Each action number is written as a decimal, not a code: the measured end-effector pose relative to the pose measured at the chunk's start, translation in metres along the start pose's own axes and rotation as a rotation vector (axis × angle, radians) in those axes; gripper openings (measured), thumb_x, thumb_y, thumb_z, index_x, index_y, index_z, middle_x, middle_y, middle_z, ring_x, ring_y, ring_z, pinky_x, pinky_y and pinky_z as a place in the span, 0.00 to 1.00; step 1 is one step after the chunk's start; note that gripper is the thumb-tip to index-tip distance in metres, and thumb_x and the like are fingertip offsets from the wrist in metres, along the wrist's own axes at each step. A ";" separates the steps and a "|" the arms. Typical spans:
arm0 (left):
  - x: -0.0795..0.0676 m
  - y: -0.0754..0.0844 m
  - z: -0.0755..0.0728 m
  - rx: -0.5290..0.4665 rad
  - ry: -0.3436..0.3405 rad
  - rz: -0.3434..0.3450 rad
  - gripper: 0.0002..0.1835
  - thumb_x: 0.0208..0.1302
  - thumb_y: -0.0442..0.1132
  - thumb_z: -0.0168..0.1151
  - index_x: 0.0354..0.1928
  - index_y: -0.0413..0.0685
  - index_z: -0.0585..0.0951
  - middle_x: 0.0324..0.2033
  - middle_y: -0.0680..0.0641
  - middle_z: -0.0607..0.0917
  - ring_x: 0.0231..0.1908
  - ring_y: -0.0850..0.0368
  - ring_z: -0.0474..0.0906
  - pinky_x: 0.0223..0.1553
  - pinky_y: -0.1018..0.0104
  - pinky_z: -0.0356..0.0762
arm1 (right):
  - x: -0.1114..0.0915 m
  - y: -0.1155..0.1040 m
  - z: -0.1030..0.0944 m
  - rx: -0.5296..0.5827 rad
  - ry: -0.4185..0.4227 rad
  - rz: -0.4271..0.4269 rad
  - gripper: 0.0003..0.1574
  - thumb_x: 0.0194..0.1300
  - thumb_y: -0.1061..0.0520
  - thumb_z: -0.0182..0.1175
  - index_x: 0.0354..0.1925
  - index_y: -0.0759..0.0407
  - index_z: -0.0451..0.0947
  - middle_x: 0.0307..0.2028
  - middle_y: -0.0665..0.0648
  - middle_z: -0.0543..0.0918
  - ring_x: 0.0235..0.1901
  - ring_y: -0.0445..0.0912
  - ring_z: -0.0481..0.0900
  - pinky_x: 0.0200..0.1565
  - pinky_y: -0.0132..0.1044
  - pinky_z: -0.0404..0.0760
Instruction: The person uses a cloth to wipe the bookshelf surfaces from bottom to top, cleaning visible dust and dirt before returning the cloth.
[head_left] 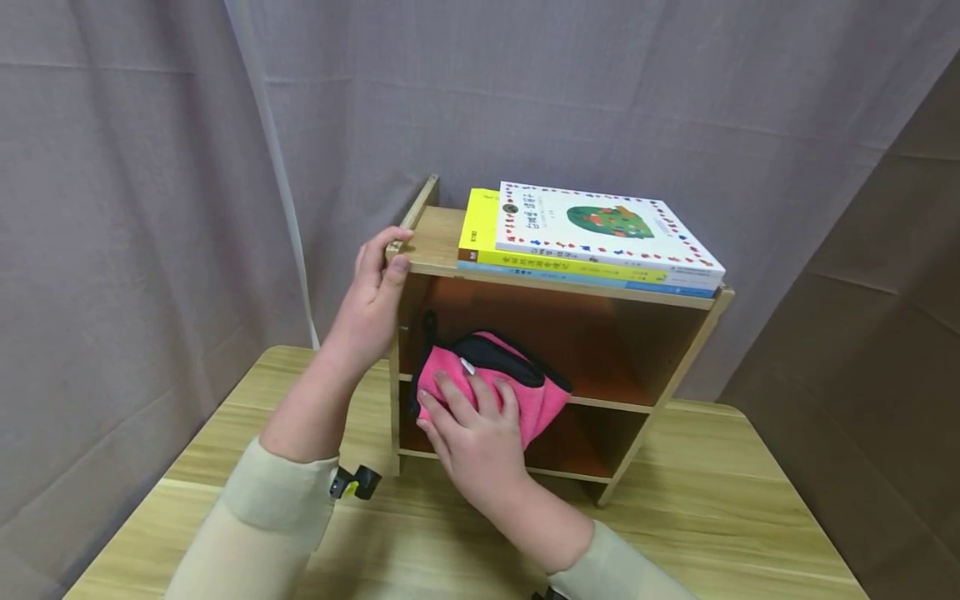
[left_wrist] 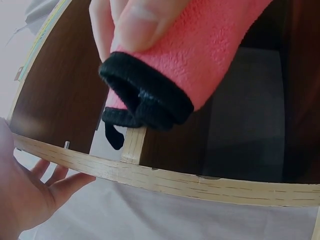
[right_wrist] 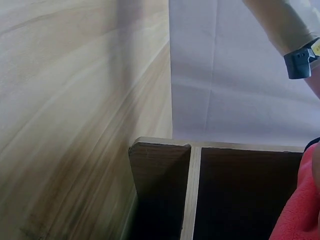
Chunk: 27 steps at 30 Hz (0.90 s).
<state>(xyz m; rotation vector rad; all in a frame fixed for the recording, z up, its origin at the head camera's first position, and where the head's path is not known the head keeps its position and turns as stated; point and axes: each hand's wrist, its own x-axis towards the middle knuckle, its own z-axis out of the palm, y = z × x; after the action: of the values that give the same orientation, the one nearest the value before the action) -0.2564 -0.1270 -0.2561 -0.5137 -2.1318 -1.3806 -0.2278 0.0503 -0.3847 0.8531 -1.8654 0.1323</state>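
Observation:
A small wooden shelf stands on the table. At its top left corner my left hand grips the side panel, thumb on the inner side; the left wrist view also shows this hand on the panel edge. My right hand holds a bunched pink cloth with black trim against the shelf's front left, by the middle board. In the left wrist view, fingers pinch the pink cloth near the board's end. Only a corner of the cloth shows in the right wrist view.
Several books lie stacked on the shelf's top, a white one uppermost. The wooden table extends around the shelf. Grey curtains hang behind and beside it.

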 end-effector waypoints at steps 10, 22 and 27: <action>0.001 0.001 0.000 -0.032 0.008 0.000 0.20 0.71 0.57 0.37 0.61 0.66 0.62 0.58 0.50 0.61 0.56 0.53 0.62 0.56 0.50 0.62 | 0.008 -0.008 0.004 -0.011 -0.038 -0.011 0.22 0.68 0.40 0.46 0.52 0.41 0.79 0.56 0.48 0.75 0.53 0.52 0.71 0.51 0.57 0.65; 0.000 0.011 -0.002 -0.053 -0.013 -0.017 0.18 0.73 0.48 0.38 0.62 0.58 0.62 0.59 0.46 0.60 0.57 0.50 0.61 0.57 0.49 0.61 | 0.015 -0.014 0.007 -0.002 -0.052 -0.022 0.19 0.65 0.41 0.51 0.50 0.42 0.79 0.56 0.48 0.74 0.54 0.52 0.70 0.52 0.57 0.64; -0.007 0.032 -0.006 -0.053 -0.026 -0.026 0.19 0.74 0.44 0.37 0.62 0.49 0.61 0.59 0.42 0.59 0.57 0.47 0.61 0.58 0.48 0.60 | 0.017 -0.010 0.004 0.002 -0.107 -0.043 0.19 0.65 0.40 0.50 0.50 0.40 0.79 0.57 0.48 0.74 0.54 0.52 0.70 0.56 0.57 0.61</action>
<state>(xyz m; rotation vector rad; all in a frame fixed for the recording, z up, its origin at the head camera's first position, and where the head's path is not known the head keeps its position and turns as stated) -0.2314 -0.1195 -0.2362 -0.5291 -2.1346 -1.4550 -0.2288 0.0327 -0.3749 0.9164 -1.9449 0.0626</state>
